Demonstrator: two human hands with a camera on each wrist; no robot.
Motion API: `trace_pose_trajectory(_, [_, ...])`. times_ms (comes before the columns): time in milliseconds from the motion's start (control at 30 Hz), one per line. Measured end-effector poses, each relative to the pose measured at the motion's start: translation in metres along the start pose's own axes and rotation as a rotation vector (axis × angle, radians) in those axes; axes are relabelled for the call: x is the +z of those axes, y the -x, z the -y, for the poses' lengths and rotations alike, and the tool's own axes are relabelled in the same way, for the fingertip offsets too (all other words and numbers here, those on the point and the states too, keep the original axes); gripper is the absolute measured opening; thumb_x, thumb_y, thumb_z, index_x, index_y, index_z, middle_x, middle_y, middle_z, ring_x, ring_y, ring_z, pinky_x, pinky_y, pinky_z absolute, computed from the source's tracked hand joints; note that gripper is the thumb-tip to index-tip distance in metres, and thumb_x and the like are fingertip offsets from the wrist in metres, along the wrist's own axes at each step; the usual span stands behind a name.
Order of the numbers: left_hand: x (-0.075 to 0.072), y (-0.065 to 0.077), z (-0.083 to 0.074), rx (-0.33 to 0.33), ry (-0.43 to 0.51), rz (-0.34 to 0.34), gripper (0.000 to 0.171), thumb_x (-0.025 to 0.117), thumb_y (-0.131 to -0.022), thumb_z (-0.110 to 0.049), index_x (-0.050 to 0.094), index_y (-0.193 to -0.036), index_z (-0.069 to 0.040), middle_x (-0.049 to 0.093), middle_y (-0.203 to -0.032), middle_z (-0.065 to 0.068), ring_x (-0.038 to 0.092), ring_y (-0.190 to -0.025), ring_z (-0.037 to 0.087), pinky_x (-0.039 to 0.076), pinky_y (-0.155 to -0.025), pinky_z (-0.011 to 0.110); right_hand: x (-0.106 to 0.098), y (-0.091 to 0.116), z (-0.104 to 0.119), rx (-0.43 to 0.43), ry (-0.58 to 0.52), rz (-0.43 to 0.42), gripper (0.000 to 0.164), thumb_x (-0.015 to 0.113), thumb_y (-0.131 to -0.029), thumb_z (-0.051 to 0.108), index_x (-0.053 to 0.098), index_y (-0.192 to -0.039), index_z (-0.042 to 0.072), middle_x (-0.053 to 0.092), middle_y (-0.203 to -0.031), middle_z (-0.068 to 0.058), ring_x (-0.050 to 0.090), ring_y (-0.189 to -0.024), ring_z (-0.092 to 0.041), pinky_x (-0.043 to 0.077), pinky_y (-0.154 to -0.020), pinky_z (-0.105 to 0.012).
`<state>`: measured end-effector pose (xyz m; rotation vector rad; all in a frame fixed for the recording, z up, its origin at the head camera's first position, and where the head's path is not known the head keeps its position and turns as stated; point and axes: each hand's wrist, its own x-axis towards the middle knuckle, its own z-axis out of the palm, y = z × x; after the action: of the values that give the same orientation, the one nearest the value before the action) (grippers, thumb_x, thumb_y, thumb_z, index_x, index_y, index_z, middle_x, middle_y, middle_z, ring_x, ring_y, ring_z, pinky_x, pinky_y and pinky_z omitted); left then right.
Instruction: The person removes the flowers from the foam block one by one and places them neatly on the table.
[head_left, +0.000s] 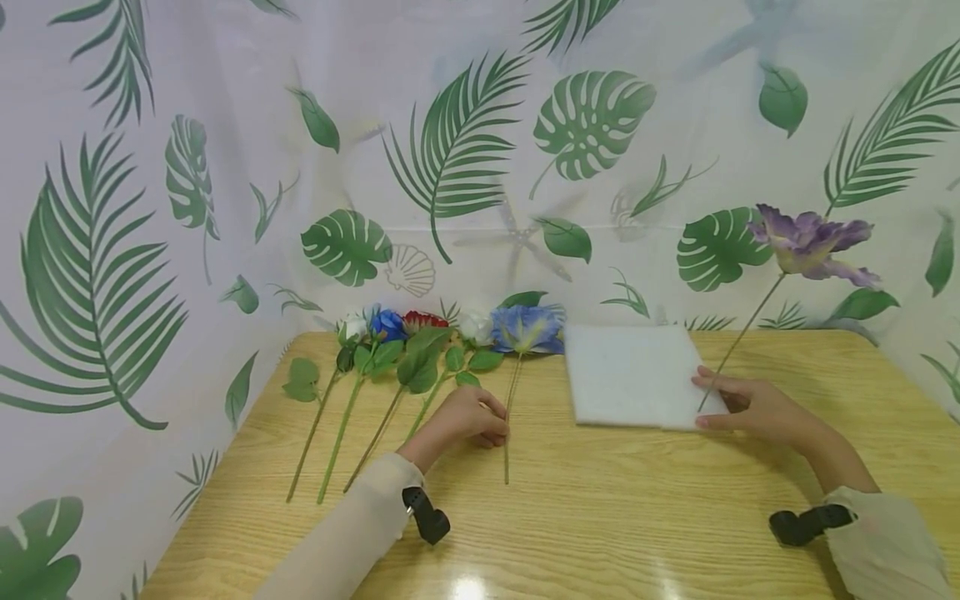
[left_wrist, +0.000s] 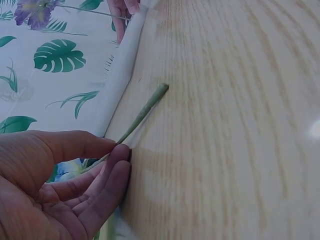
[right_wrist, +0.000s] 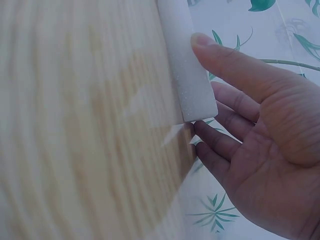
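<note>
My left hand (head_left: 471, 417) pinches the thin green stem (left_wrist: 142, 112) of a blue artificial flower (head_left: 528, 329) with a yellowish centre, between thumb and fingertips. The flower lies flat on the table, its head toward the back. My right hand (head_left: 757, 406) grips the right end of a flat white foam block (head_left: 630, 375), thumb and fingers spread about its edge and corner. A purple artificial flower (head_left: 813, 242) stands over that end, leaning right. Its stem's lower end meets the foam between the right thumb and index finger.
Left of my left hand lie a white rose (head_left: 352, 329), a blue rose (head_left: 387, 325), a red flower (head_left: 425, 320) and another white flower (head_left: 476, 326), side by side with stems toward me. A leaf-patterned cloth (head_left: 465, 167) hangs behind the wooden table (head_left: 600, 508).
</note>
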<state>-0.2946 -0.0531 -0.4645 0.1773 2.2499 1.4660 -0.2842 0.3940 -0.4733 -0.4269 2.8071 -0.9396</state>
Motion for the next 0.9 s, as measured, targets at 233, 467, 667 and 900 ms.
trace_pose_trajectory(233, [-0.0008,-0.0026,-0.0005,-0.009,0.007,0.006,0.024,0.074,-0.087,0.000,0.068,-0.109,0.005,0.075,-0.084,0.017,0.071,-0.066,0.016,0.064,-0.068,0.033,-0.0005,0.0003,-0.0002,-0.012,-0.003,-0.003,0.077,0.080,-0.089,0.035,0.047,-0.150,0.003,0.034,-0.160,-0.022,0.032,-0.143,-0.054,0.026,-0.088,0.007])
trace_pose_trajectory(467, [-0.0010,-0.0022,-0.0004,-0.010,0.006,0.014,0.030,0.074,-0.086,-0.001,0.066,-0.114,0.004,0.075,-0.083,0.018,0.071,-0.067,0.017,0.064,-0.069,0.034,-0.0010,0.0015,0.0018,-0.013,-0.025,0.006,0.077,0.079,-0.089,0.034,0.046,-0.151,0.001,0.032,-0.161,-0.023,0.030,-0.144,-0.055,0.026,-0.088,0.007])
trace_pose_trajectory(667, [-0.0014,-0.0013,-0.0017,-0.012,0.006,0.019,0.032,0.074,-0.087,-0.002,0.065,-0.117,0.005,0.075,-0.086,0.018,0.072,-0.069,0.018,0.064,-0.071,0.035,-0.0008,0.0011,0.0009,-0.006,-0.026,0.005,0.078,0.080,-0.089,0.035,0.046,-0.151,0.003,0.033,-0.161,-0.022,0.031,-0.144,-0.054,0.027,-0.089,0.007])
trace_pose_trajectory(900, [-0.0007,-0.0020,-0.0027,-0.033,0.016,0.021,0.031,0.074,-0.089,-0.001,0.064,-0.117,0.005,0.075,-0.085,0.017,0.071,-0.067,0.017,0.064,-0.070,0.035,-0.0007,-0.0001,-0.0008,-0.005,-0.034,0.009,0.078,0.080,-0.089,0.034,0.046,-0.151,0.003,0.033,-0.161,-0.022,0.030,-0.145,-0.053,0.027,-0.089,0.007])
